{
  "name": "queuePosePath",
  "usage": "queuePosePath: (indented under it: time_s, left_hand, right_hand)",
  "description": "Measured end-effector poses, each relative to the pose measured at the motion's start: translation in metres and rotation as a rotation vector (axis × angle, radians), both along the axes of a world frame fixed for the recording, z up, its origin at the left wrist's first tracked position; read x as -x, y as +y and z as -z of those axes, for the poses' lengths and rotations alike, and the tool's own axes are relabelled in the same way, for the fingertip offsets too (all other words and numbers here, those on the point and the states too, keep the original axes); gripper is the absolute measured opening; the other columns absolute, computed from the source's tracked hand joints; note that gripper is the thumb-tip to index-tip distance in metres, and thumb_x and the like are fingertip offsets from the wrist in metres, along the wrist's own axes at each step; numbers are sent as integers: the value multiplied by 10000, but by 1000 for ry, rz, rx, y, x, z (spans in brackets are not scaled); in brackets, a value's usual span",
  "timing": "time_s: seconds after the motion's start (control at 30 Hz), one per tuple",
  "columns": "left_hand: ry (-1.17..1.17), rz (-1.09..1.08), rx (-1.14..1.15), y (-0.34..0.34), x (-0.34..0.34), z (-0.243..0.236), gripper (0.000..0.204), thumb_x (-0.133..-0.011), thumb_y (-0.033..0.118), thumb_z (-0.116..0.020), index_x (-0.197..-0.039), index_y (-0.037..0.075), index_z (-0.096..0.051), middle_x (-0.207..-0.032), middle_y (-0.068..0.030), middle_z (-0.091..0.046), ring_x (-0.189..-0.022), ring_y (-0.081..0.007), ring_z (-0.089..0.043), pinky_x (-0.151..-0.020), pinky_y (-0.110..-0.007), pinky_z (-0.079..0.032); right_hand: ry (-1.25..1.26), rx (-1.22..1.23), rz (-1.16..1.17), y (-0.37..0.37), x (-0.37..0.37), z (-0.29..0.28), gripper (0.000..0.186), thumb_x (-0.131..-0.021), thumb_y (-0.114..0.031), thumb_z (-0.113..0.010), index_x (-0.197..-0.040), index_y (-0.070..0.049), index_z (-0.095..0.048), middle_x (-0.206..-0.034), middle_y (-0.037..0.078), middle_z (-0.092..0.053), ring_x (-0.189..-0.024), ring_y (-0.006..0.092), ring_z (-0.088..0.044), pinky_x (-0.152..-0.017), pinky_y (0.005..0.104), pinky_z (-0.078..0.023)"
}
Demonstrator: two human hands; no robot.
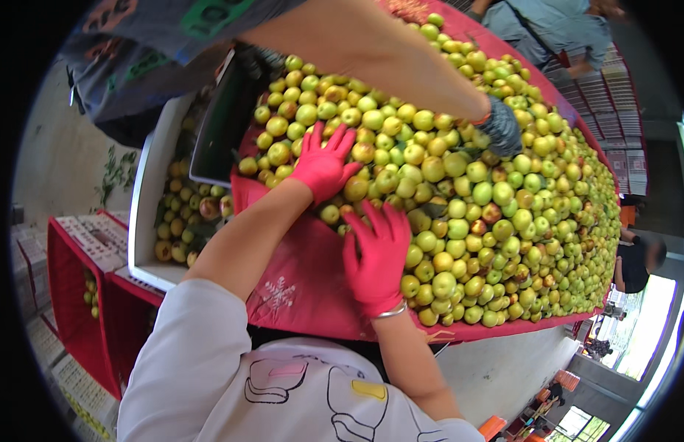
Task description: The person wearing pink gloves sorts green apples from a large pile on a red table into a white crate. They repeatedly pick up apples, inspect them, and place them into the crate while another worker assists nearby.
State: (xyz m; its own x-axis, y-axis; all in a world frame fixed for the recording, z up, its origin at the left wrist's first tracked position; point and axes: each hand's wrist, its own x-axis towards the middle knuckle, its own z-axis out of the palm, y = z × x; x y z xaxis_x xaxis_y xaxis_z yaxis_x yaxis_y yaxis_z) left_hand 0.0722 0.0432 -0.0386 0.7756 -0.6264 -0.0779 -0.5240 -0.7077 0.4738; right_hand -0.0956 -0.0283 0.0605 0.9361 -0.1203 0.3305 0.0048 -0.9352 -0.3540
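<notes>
A big heap of small round green-yellow fruits (460, 191), which look like jujubes, some with brown blotches, covers the red cloth (305, 272) of the table. My left hand (323, 166), in a pink-red glove, rests on the heap's near left edge with its fingers apart. Close by on the right, my right hand (379, 254) wears the same kind of glove and a silver bangle at the wrist. Its fingers are spread over the fruits at the heap's near edge. Neither hand shows a fruit in its grasp.
Another person's arm (386, 59) reaches across from the far left, its grey-gloved hand (502, 127) on the heap. A white crate (146, 191) with fruits and a dark bin (220, 125) stand left. Red-lined containers (80, 283) sit lower left. Another person (541, 29) is at the far side.
</notes>
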Motion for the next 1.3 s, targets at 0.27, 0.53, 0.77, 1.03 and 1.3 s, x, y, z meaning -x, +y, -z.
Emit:
queuePosePath:
  time_s: [0.27,0.53,0.77,1.03,1.3]
  left_hand:
    - [-107,244,60,33,-24,-2,677,-847,398,-664,-1430,169,-406,-1514,-87,-357,-1353,-474,-301,-1101,-547,-291]
    - [10,-4,-14,21,36,-43,480,-775,454,-707,-1091,95,-670,-909,-125,-694,-862,-330,-642,-763,-419,-514]
    - [220,218,420,35,52,-50,553,-739,157,-720,-1266,101,-565,-1218,-166,-596,-1119,-341,-559,-978,-409,-433]
    - [-282,-40,89,69,-48,-8,644,-839,350,-691,-1400,164,-437,-1486,-206,-341,-1349,-450,-314,-1087,-512,-305]
    - [-123,-107,-116,71,-55,11,756,-864,509,-611,-1488,208,-308,-1554,-157,-244,-1408,-462,-196,-1128,-549,-216]
  right_hand:
    - [205,129,36,-27,-10,7,355,-794,-139,-605,-1148,-139,-629,-1209,132,-601,-1057,331,-560,-914,459,-443]
    - [29,90,119,-63,-4,6,258,-797,-55,-597,-1038,-114,-668,-1068,106,-658,-955,327,-602,-844,404,-474]
    - [-47,12,21,-34,-52,11,321,-837,-75,-542,-1147,-76,-628,-1181,173,-611,-1116,355,-554,-973,460,-393]
    - [174,165,-34,-12,-55,30,473,-867,-302,-597,-1281,-88,-513,-1190,119,-574,-1231,319,-443,-1111,512,-246]
    - [230,71,-29,-4,-62,36,521,-844,-278,-646,-1290,-59,-491,-1139,126,-596,-1216,346,-440,-1119,520,-242]
